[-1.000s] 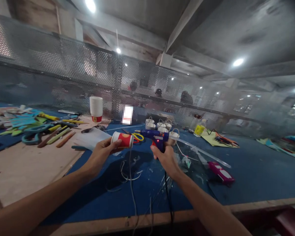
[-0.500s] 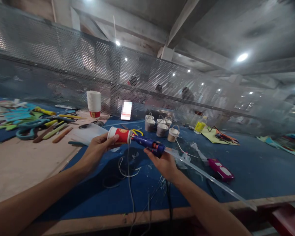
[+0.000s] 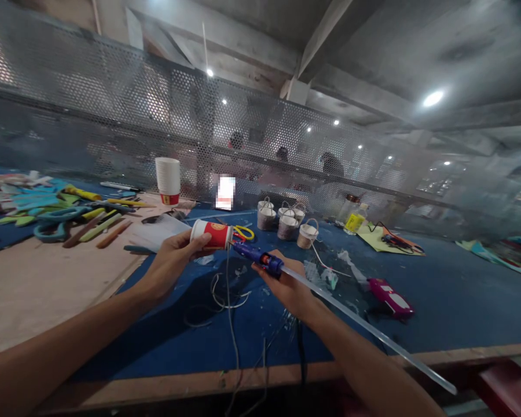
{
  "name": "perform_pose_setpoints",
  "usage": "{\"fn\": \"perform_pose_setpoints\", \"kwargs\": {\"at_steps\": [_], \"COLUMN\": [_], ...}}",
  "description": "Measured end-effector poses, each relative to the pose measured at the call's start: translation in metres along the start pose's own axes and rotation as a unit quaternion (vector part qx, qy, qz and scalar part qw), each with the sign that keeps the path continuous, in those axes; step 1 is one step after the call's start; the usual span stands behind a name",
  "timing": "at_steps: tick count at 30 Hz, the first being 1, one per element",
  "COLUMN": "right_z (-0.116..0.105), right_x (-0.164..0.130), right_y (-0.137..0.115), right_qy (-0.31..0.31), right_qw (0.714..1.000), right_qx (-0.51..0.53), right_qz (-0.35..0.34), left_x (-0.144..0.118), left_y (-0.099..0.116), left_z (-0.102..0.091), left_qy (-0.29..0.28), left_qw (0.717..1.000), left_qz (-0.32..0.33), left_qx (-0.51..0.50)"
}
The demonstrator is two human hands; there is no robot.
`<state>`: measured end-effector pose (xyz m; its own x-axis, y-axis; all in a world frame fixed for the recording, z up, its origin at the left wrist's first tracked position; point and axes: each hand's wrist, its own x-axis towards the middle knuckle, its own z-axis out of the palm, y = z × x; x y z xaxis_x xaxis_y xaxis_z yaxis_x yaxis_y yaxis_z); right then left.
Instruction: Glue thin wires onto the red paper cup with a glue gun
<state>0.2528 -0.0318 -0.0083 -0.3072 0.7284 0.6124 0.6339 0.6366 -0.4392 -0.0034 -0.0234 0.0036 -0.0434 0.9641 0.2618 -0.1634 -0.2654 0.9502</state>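
A: What is held by the hands?

B: A red paper cup is gripped on its side by the left hand, above the blue tabletop. A blue glue gun is grasped by the right hand, with its nozzle set against the bottom end of the cup.

A: And the long clear rod?

B: A glue stick is seen projecting from the back of the gun, slanting down past the right forearm toward the near edge of the tabletop.

A: What is found around them?

B: Thin cords are draped below the cup. Small white cups with handles are grouped just behind the hands, a pink object is laid to the right, and a stack of white cups is stood farther left, near scissors and scattered tools.
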Motion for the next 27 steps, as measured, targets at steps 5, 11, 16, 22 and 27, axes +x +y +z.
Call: {"fn": "perform_pose_setpoints", "kwargs": {"at_steps": [5, 11, 16, 22, 27], "right_z": [-0.0044, -0.0052, -0.0065, -0.0053, -0.0041], "right_x": [0.0004, 0.0006, 0.0004, -0.0004, 0.0000], "right_y": [-0.0040, -0.0043, -0.0029, -0.0001, 0.0010], "right_qy": [-0.020, -0.022, -0.035, -0.020, -0.017], "right_qw": [1.000, 1.000, 0.999, 0.999, 0.999], "right_qx": [0.001, -0.011, -0.006, -0.019, -0.026], "right_qz": [0.004, 0.005, -0.008, -0.024, -0.031], "left_x": [0.0003, 0.0001, -0.0010, -0.0019, -0.0035], "left_y": [-0.0003, 0.0002, 0.0009, 0.0032, 0.0069], "left_z": [-0.0008, -0.0007, -0.0004, 0.0011, 0.0039], "left_qy": [-0.005, 0.001, -0.002, -0.002, 0.003], "left_qw": [1.000, 1.000, 1.000, 1.000, 1.000], "left_qz": [0.004, 0.003, 0.001, -0.004, -0.006], "left_qx": [0.009, 0.021, 0.023, 0.030, 0.028]}}
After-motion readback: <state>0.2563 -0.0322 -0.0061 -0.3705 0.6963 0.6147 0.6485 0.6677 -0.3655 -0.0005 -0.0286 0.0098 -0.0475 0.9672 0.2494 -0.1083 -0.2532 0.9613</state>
